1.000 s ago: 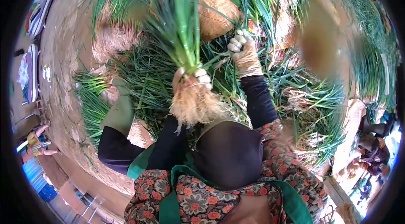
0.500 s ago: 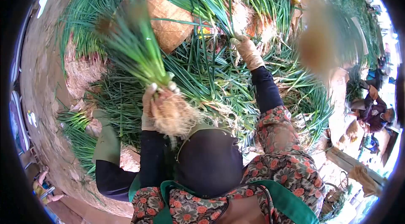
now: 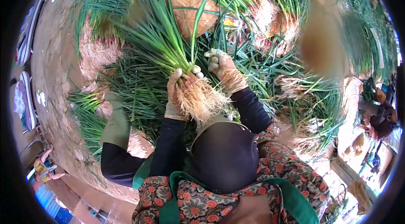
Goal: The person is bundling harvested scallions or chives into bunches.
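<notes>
My left hand [image 3: 174,93], in a pale glove, is closed round a bunch of green onions [image 3: 179,57] just above the roots. The long leaves point up and away, and the pale stringy roots [image 3: 200,99] hang toward me. Beside the bunch, to its right, my gloved right hand [image 3: 225,72] is raised with its fingers curled in. Whatever it may hold is hidden by the fingers. One long leaf [image 3: 201,10] stands apart from the others at the right of the bunch. Under both hands lies a heap of loose green onions [image 3: 143,93].
More green onion bunches lie at the left [image 3: 99,51], the top right [image 3: 291,17] and the right [image 3: 320,114]. A brown rounded object [image 3: 196,6] is behind the held bunch. A wooden beam [image 3: 350,177] lies lower right. Another person [image 3: 382,116] sits at the far right.
My right hand has come back from the far pile to beside the held bunch, and its fingers have curled. My left hand has moved slightly right and up with the bunch.
</notes>
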`<state>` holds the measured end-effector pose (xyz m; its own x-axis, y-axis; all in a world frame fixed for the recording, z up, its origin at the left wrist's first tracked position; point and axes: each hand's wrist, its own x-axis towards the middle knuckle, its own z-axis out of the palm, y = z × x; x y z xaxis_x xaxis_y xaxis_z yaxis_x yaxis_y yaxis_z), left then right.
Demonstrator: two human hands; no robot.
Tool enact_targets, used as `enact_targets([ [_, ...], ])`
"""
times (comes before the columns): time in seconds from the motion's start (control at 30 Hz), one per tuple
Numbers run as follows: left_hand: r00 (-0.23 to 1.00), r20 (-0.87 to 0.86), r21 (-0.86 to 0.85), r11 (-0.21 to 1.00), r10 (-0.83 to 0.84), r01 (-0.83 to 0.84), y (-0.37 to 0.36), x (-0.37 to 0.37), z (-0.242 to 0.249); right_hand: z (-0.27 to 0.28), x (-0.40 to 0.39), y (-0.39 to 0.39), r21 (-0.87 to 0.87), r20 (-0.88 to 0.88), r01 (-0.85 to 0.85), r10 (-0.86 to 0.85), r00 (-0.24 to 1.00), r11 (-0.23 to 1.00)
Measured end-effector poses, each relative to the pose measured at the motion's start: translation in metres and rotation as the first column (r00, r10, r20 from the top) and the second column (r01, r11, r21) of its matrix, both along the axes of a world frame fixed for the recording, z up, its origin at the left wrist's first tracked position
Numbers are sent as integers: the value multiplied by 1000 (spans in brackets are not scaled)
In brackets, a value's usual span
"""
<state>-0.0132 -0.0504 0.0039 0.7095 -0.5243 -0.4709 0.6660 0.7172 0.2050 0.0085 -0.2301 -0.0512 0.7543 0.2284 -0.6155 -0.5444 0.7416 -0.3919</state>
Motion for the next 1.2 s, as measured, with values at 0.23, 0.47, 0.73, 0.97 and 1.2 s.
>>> enact_targets([
  [0.23,989,80,-162,980,126,-111,-8,-3,19,47,18,46,-169,238,-83,123,963,982],
  [0.47,970,36,-740,659,242,-137,48,-6,37,-28,5,14,-711,315,-180,536,783,680],
  [0.73,893,281,-801,598,350,18,102,-13,52,97,21,53,-843,481,134,619,621,521],
  [0.97,892,286,-823,566,351,41,120,-22,14,86,27,167,-971,232,-46,971,52,234],
  [1.2,938,286,-755,649,196,95,130,-29,26,114,17,87,-579,542,-425,717,438,696],
])
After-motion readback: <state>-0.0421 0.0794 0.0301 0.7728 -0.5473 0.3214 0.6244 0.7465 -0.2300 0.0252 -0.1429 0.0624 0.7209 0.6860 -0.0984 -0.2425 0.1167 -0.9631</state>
